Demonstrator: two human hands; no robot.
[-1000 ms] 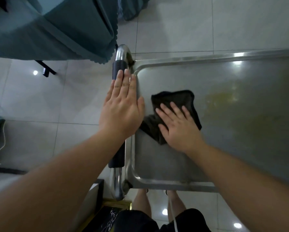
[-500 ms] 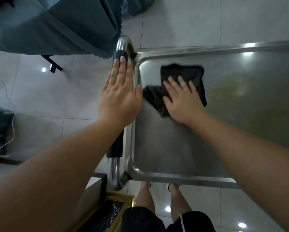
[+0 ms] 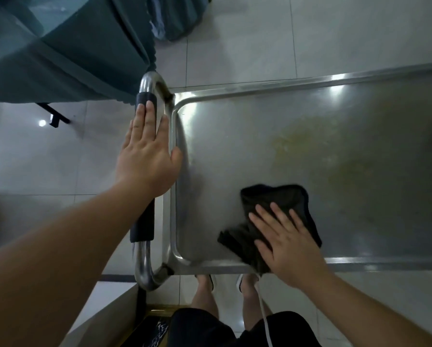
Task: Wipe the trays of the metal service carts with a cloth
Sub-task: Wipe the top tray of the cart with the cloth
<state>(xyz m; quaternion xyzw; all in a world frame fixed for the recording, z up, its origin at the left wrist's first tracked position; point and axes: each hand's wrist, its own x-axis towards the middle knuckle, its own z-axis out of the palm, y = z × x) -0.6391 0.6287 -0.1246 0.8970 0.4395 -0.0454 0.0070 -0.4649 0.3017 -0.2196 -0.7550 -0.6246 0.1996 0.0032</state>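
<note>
The steel cart tray (image 3: 235, 136) fills the right half of the view, with yellowish smears toward its middle. A dark cloth (image 3: 282, 199) lies crumpled near the tray's front edge, partly over the front rim. My right hand (image 3: 287, 241) presses flat on the cloth with straight, spread fingers. My left hand (image 3: 147, 156) rests flat on the cart's handle (image 3: 142, 226), a chrome bar with a black foam sleeve, its thumb touching the tray's left rim.
A table draped in teal cloth (image 3: 67, 53) stands close to the handle at the upper left. Pale floor tiles (image 3: 260, 41) surround the cart. My legs and feet (image 3: 204, 294) stand just before the tray's front rim. A dark low object (image 3: 149, 329) sits at the bottom.
My right hand has slid the cloth from the tray's far left corner back to the front edge and a little rightward. My left hand stays on the handle.
</note>
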